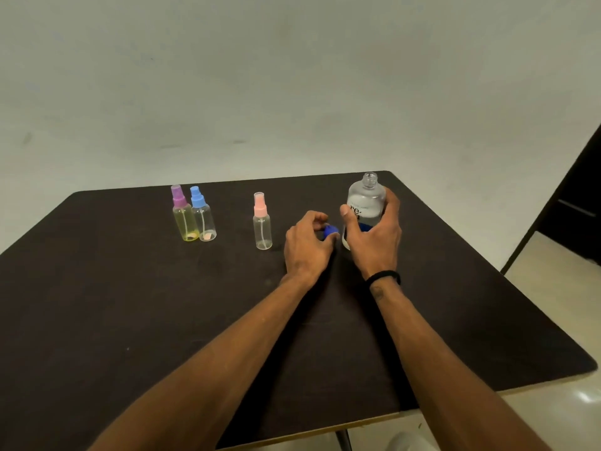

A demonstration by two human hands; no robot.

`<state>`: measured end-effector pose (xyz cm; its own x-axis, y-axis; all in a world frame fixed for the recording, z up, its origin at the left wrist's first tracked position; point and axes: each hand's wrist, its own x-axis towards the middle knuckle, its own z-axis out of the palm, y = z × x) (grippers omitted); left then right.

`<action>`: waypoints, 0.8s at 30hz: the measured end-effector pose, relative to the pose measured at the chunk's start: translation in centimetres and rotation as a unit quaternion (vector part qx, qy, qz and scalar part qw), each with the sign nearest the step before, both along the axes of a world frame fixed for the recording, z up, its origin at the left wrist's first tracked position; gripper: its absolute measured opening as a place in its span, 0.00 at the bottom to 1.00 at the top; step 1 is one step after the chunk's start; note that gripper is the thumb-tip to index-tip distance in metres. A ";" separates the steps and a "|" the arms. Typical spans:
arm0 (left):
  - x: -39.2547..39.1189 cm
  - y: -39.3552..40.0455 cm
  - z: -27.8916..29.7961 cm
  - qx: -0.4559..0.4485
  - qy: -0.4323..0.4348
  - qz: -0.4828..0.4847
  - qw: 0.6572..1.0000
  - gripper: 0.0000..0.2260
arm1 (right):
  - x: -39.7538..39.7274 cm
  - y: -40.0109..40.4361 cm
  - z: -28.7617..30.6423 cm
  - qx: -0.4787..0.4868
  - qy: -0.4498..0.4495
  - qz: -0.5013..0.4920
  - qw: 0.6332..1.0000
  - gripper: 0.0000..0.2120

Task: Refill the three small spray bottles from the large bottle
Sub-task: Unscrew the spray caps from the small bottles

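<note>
The large clear bottle (366, 200) stands upright at the right of the dark table (130, 304), its neck uncapped. My right hand (374, 236) wraps around its lower body. My left hand (307, 245) rests just left of it, fingers closed on the bottle's blue cap (331, 231) at table level. A clear spray bottle with a pink top (262, 222) stands left of my left hand. Farther left, a yellowish spray bottle with a purple top (183, 216) and a clear one with a blue top (203, 216) stand side by side, touching.
A pale wall rises behind the table. The table's right edge drops to a light tiled floor (553, 271), and a dark doorway or cabinet (579, 206) stands at the far right. A black band circles my right wrist.
</note>
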<state>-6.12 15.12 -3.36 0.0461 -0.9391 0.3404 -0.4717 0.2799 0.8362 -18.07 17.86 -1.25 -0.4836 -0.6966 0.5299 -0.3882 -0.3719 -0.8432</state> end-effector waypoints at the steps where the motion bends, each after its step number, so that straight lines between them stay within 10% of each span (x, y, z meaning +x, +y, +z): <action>1: 0.0 -0.1 0.0 0.003 -0.005 0.003 1.000 0.20 | 0.0 -0.3 0.0 0.005 0.001 0.003 1.000 0.33; 14: 1.3 2.3 -0.1 -0.007 -0.003 0.011 1.000 0.16 | 0.3 0.0 0.1 0.023 -0.018 -0.041 0.999 0.46; 19: 4.9 7.0 0.9 -0.206 0.030 0.126 0.970 0.06 | 1.9 4.3 0.5 -0.091 0.013 -0.145 0.985 0.32; 24: 10.2 4.7 1.1 -0.219 0.090 0.219 0.946 0.08 | 6.3 6.3 0.1 -0.122 0.119 -0.011 0.985 0.17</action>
<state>4.09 19.82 -2.24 0.4931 -0.5864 0.6426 -0.4838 0.4291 0.7628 -11.77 24.13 -1.14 -0.3395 -0.5250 0.7805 -0.5740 -0.5418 -0.6140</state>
